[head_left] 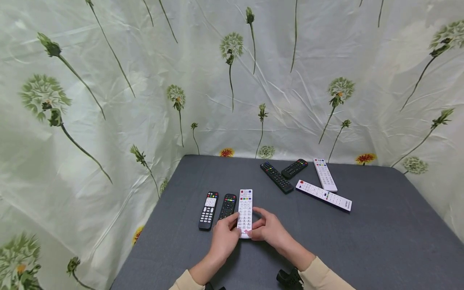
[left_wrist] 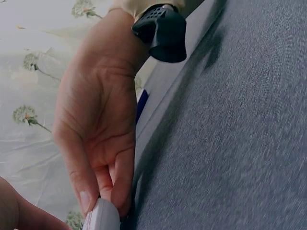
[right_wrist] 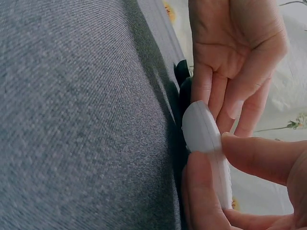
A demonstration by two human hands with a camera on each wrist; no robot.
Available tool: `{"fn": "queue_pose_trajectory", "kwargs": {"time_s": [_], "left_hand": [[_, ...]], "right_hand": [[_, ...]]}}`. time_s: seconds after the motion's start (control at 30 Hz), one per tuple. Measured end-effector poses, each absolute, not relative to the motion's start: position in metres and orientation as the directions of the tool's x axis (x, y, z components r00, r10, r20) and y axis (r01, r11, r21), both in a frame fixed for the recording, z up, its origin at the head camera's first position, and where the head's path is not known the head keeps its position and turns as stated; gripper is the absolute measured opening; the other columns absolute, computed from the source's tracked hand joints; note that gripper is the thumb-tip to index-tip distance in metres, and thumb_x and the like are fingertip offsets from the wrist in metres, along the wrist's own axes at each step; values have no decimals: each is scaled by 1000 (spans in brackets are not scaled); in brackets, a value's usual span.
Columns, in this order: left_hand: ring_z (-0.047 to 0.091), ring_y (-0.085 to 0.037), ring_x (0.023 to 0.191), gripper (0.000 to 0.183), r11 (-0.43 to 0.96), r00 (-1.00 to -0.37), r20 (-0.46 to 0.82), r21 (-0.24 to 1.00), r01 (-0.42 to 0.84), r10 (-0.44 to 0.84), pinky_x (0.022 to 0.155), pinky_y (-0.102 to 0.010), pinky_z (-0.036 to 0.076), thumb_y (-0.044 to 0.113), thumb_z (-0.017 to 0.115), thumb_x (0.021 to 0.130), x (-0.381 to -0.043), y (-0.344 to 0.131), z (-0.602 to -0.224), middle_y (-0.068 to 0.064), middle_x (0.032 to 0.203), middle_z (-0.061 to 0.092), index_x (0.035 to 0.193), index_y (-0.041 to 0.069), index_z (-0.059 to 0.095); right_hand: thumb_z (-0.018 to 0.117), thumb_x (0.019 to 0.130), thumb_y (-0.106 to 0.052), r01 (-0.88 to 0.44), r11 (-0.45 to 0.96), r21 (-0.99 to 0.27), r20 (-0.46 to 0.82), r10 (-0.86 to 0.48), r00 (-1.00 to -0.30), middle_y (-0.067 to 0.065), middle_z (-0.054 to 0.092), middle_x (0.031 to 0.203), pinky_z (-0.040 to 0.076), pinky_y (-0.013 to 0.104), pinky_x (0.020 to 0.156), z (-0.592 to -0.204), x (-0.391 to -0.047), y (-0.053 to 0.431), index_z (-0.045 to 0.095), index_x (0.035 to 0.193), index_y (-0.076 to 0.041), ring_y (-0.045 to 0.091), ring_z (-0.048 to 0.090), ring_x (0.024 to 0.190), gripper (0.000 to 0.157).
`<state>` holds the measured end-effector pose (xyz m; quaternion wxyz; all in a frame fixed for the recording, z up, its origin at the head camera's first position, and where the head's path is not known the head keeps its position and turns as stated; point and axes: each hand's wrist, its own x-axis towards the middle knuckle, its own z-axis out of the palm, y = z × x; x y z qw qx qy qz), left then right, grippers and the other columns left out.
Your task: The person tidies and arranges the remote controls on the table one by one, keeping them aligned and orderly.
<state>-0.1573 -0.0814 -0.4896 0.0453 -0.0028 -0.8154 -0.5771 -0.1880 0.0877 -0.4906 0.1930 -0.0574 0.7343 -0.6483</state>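
Presently, both my hands are at one white remote [head_left: 245,206], which lies lengthways before me at the near part of the grey counter [head_left: 308,237], buttons up. My left hand [head_left: 224,238] pinches its left edge near the lower end, thumb and fingers bent; my right hand [head_left: 272,230] pinches the right edge opposite. Whether the remote touches the counter or is held just off it, I cannot tell. Just left of it lies a black remote [head_left: 228,202], its lower end covered by my left hand; further left, a dark remote with white buttons [head_left: 208,211] lies slightly slanted. Toward the far edge, well apart, I record four more: a long black remote [head_left: 276,177], a shorter black remote [head_left: 295,168], an upper white remote [head_left: 324,174] and a slanted white remote [head_left: 323,195]. Behind the counter hangs a dandelion-print cloth [head_left: 206,60].
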Motion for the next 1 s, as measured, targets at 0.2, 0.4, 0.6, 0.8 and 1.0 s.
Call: {"fn": "queue_pose_trajectory", "kwargs": {"time_s": [0.2,0.4,0.6,0.8,1.0], "left_hand": [[56,-33,126,53,329,-998,34,944,18,-44,101,-50,47,-15,57,81,-155,-76,-487,-26,131,61,133,-9,60],[54,-34,127,51,344,-998,38,939,18,-50,102,-50,46,-14,58,83,-155,-74,-487,-27,133,59,134,-10,59],[54,-31,127,53,354,-997,48,935,25,-56,102,-48,47,-13,55,81,-155,-74,-489,-27,134,59,134,-11,58],[53,-32,128,53,340,-998,36,940,17,-51,102,-49,46,-14,55,81,-155,-75,-490,-28,135,57,134,-11,58],[53,-31,128,52,328,-998,22,945,2,-57,103,-49,46,-12,57,83,-155,-75,-489,-28,136,57,135,-10,58]], "right_hand": [[80,78,5,131,187,-974,-189,-339,-922,15,67,87,61,35,68,-493,-189,88,37,149,7,20,68,74,83],[82,77,2,61,292,-955,-162,-338,-927,9,69,77,59,34,58,-495,-189,87,41,147,7,19,68,63,82],[82,77,1,51,309,-950,-158,-333,-930,7,69,73,59,34,56,-494,-187,86,40,147,7,19,68,60,82],[81,77,1,51,315,-948,-164,-341,-926,6,69,73,59,34,56,-494,-187,86,40,148,7,19,68,60,81],[82,77,1,59,314,-947,-171,-345,-923,7,69,74,59,34,56,-494,-188,86,40,147,7,20,68,61,82]]}}
